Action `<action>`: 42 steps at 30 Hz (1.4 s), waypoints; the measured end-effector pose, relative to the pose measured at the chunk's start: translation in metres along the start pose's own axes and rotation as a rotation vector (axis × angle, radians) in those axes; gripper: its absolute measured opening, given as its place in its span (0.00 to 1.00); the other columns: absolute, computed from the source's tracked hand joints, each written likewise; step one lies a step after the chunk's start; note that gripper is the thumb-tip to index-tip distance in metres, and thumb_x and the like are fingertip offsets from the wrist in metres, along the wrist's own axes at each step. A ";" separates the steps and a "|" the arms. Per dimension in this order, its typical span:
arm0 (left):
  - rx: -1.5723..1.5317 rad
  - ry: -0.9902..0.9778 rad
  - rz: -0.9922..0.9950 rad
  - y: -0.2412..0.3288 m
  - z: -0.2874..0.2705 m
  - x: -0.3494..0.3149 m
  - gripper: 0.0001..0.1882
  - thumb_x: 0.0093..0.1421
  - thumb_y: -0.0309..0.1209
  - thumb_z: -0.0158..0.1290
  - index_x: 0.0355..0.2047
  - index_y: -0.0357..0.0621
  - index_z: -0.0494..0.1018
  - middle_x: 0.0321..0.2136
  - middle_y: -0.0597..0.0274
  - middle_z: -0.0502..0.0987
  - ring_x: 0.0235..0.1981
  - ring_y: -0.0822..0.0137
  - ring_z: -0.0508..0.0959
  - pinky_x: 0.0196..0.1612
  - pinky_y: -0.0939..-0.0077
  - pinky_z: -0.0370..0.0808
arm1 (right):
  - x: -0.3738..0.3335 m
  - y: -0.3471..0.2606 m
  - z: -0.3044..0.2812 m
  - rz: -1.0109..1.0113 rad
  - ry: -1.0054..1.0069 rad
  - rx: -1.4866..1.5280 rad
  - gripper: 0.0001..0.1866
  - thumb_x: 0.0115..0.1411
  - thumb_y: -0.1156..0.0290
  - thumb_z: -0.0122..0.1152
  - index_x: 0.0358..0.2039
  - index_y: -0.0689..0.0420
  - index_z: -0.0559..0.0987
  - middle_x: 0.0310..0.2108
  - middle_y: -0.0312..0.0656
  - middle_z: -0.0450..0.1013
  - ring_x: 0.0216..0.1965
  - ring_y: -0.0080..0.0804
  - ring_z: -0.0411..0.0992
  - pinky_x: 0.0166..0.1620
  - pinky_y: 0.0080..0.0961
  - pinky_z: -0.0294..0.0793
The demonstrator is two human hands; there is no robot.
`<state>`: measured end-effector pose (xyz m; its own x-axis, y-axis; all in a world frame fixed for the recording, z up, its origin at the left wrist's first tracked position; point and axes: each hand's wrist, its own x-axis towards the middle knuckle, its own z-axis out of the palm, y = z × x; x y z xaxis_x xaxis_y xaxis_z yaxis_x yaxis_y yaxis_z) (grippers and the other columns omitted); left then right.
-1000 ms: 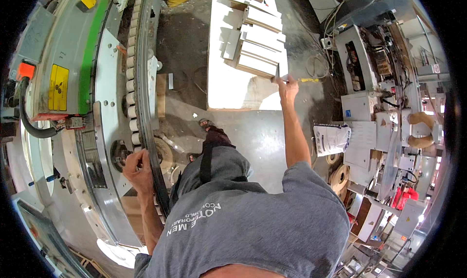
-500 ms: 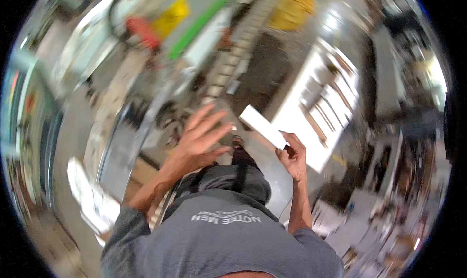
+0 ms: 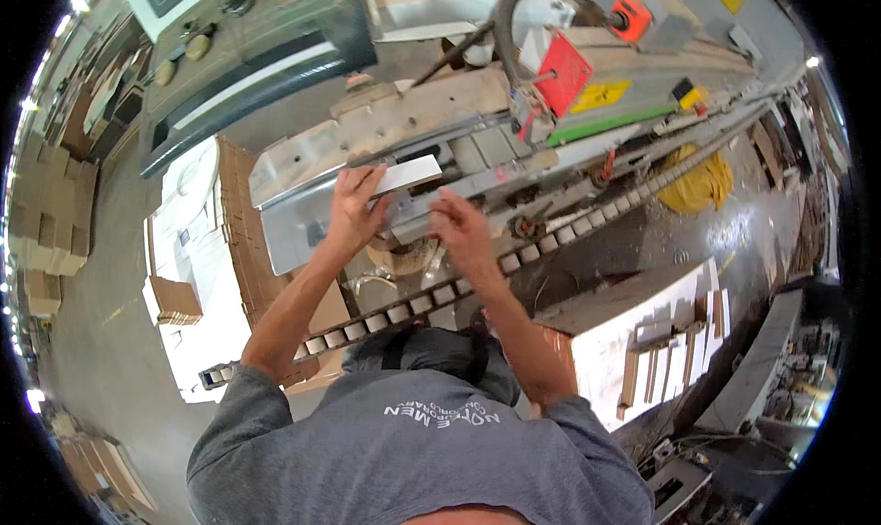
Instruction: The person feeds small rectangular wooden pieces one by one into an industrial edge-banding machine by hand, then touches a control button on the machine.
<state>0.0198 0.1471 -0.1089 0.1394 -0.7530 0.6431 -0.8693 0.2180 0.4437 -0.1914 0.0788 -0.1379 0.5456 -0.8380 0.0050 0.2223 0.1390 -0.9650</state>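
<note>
A short white strip of board [image 3: 410,173] sits in my left hand [image 3: 353,208], its fingers closed round the near end. The strip points right, over the metal bed of a long machine [image 3: 317,215]. My right hand [image 3: 463,234] hovers just right of and below the strip, apart from it, over the machine's front edge. Its fingers are bent and smeared by motion, so whether they pinch anything is unclear. Beyond the strip, a row of grey pads [image 3: 496,146] runs along the machine track.
A roller rail [image 3: 422,303] crosses between me and the machine. Stacked white-faced panels [image 3: 193,240] stand at left. Cut strips lie on a white stack [image 3: 656,364] at right. A red guard [image 3: 562,75], green bar [image 3: 610,126] and yellow bag [image 3: 688,181] are farther off.
My view has swung from the stack at right to the machine. The white strip has passed from my right hand to my left. Both hands are now over the machine bed.
</note>
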 end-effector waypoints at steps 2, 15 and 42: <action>0.151 -0.034 0.004 -0.010 0.005 0.006 0.30 0.44 0.24 0.66 0.51 0.40 0.75 0.46 0.51 0.74 0.49 0.46 0.71 0.50 0.51 0.68 | 0.019 0.005 0.032 0.084 -0.054 0.080 0.27 0.63 0.77 0.58 0.61 0.68 0.65 0.49 0.49 0.74 0.42 0.31 0.76 0.38 0.26 0.82; 0.245 0.071 -0.295 -0.040 -0.021 -0.022 0.18 0.46 0.31 0.69 0.39 0.44 0.82 0.33 0.59 0.78 0.38 0.56 0.74 0.45 0.60 0.70 | 0.062 0.019 0.085 0.185 -0.024 0.034 0.33 0.63 0.72 0.54 0.62 0.78 0.55 0.55 0.56 0.68 0.38 0.30 0.77 0.36 0.23 0.82; 0.208 0.016 -0.173 0.001 0.083 0.060 0.07 0.52 0.31 0.64 0.28 0.42 0.80 0.24 0.55 0.75 0.29 0.51 0.76 0.33 0.59 0.72 | 0.115 -0.013 -0.019 0.005 0.237 -0.262 0.13 0.58 0.71 0.55 0.33 0.71 0.70 0.30 0.50 0.76 0.23 0.34 0.78 0.26 0.27 0.77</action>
<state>-0.0123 0.0507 -0.1222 0.3001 -0.7579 0.5793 -0.9104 -0.0463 0.4111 -0.1468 -0.0296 -0.1301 0.3365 -0.9412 -0.0312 -0.0112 0.0291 -0.9995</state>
